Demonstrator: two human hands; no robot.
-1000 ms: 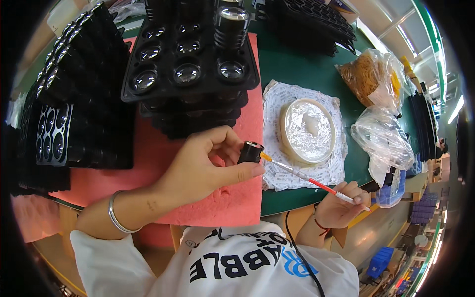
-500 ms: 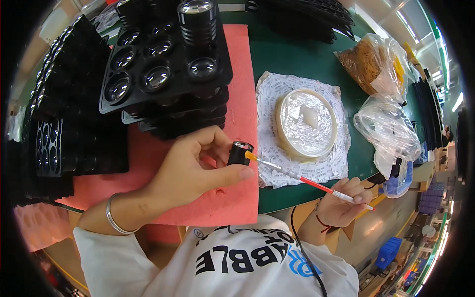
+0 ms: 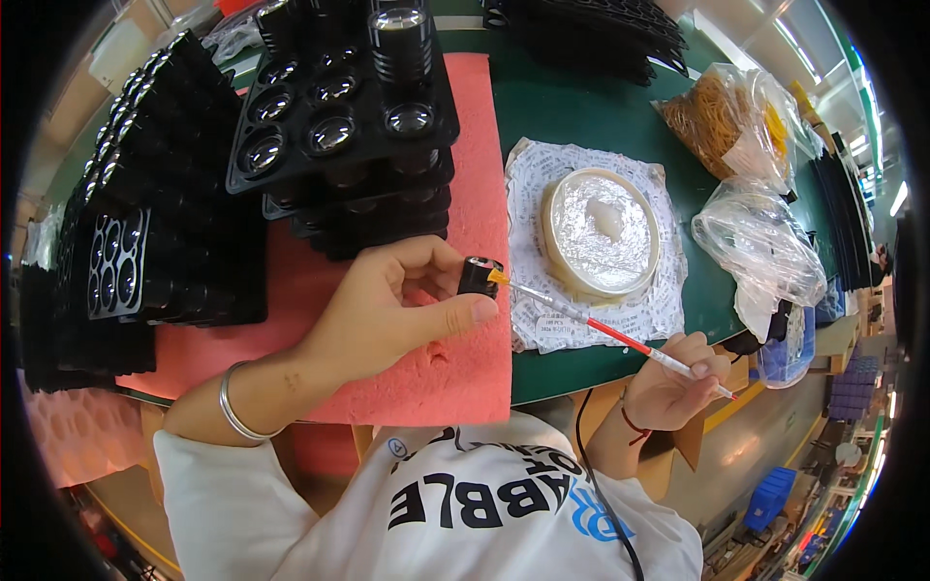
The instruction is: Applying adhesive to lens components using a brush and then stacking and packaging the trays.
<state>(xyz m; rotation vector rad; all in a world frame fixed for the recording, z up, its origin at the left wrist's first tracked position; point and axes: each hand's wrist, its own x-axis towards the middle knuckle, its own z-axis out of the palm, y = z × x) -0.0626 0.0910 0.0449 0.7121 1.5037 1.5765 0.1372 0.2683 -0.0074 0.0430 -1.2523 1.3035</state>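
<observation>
Black cylinder (image 3: 473, 282) | over pink mat (image 3: 465, 378) | green table (image 3: 581, 111) | floor (image 3: 722, 470): bin (image 3: 771, 498), apparently

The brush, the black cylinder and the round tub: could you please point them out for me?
Brush (image 3: 618, 335), head view: red section of its handle.
Black cylinder (image 3: 473, 281), head view: its dark side wall.
Round tub (image 3: 563, 271), head view: pale edge at its lower left.

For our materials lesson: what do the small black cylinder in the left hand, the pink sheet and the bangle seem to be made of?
The black cylinder: metal or hard plastic; bright glints at its end suit either. The pink sheet: probably foam, matte, with a torn-looking pit in its surface. The bangle: apparently polished metal, judging by its silvery shine.
</observation>
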